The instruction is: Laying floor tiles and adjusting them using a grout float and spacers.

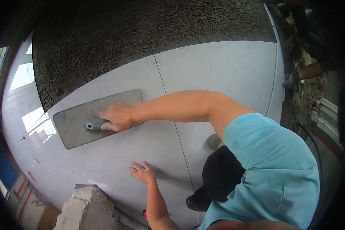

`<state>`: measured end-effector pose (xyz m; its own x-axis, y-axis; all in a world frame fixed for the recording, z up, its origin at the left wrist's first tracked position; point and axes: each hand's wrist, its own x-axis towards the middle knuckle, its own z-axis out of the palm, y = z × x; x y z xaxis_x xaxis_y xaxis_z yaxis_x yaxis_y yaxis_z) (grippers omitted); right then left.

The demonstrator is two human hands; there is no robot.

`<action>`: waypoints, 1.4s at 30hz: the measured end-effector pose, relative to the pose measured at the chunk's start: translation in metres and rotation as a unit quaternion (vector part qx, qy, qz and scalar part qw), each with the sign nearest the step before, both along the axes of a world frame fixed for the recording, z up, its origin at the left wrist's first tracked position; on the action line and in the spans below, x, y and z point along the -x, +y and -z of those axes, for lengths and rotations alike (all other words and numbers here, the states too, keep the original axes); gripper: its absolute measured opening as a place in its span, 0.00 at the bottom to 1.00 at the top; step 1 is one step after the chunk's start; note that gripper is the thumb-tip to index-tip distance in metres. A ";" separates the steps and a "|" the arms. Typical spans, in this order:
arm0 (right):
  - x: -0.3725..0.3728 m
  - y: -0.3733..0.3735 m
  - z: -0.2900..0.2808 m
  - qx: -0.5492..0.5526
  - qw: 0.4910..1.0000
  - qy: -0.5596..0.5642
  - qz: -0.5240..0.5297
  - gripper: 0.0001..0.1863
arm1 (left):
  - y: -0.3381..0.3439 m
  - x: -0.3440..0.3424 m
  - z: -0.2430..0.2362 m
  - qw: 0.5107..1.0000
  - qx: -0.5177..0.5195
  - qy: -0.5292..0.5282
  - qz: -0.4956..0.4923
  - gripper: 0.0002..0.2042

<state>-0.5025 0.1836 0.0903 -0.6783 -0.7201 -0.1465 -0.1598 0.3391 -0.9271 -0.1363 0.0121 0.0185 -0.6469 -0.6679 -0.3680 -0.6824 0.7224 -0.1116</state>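
Head view, looking straight down: the trowel (94, 118), a flat grey rectangular float, lies face-down on the pale grey tile (218, 73) at centre left of the frame. The right hand (118, 117) is clenched around its rounded handle, arm stretched long across the picture. Lower down, at bottom centre, the left hand (142, 172) is spread flat, fingers splayed, pressing on the same tiled surface and gripping nothing. Judging by how things lie, several large tiles are already down with thin joints (161, 82) between them, while the dark, rough mortar bed (142, 30) across the top of the frame is still bare, so a good stretch remains uncovered. Outward now: a broken concrete block (84, 209) sits at the lower left, and another person's gloved hand (292, 79) shows at the right edge.
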 end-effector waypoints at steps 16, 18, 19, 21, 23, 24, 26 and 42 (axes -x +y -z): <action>-0.012 0.049 0.008 -0.089 0.994 0.060 -0.018 0.22 | 0.016 -0.014 -0.033 0.990 -0.113 -0.065 0.043 0.49; -0.004 0.023 0.013 -0.173 0.983 0.032 -0.047 0.24 | 0.012 0.001 -0.042 0.987 -0.133 -0.086 0.039 0.51; -0.001 0.001 0.018 -0.229 0.971 0.010 -0.066 0.25 | 0.008 -0.005 -0.049 0.988 -0.131 -0.082 0.016 0.51; -0.003 -0.038 0.028 -0.205 0.975 0.029 -0.081 0.25 | -0.008 -0.010 -0.059 0.979 -0.151 -0.136 0.011 0.56; -0.010 -0.058 0.032 -0.190 0.976 0.038 -0.094 0.26 | -0.029 -0.003 -0.065 0.973 -0.139 -0.136 -0.126 0.58; -0.015 -0.070 0.030 -0.136 0.985 0.051 -0.089 0.25 | -0.043 0.001 -0.068 0.952 -0.121 -0.142 -0.241 0.61; -0.021 -0.097 0.021 -0.069 0.990 0.062 -0.106 0.25 | -0.065 0.005 -0.068 0.945 -0.122 -0.133 -0.273 0.62; -0.161 -0.330 0.006 -0.018 0.960 0.138 -0.241 0.25 | -0.087 -0.005 -0.081 0.931 -0.187 -0.127 -0.286 0.57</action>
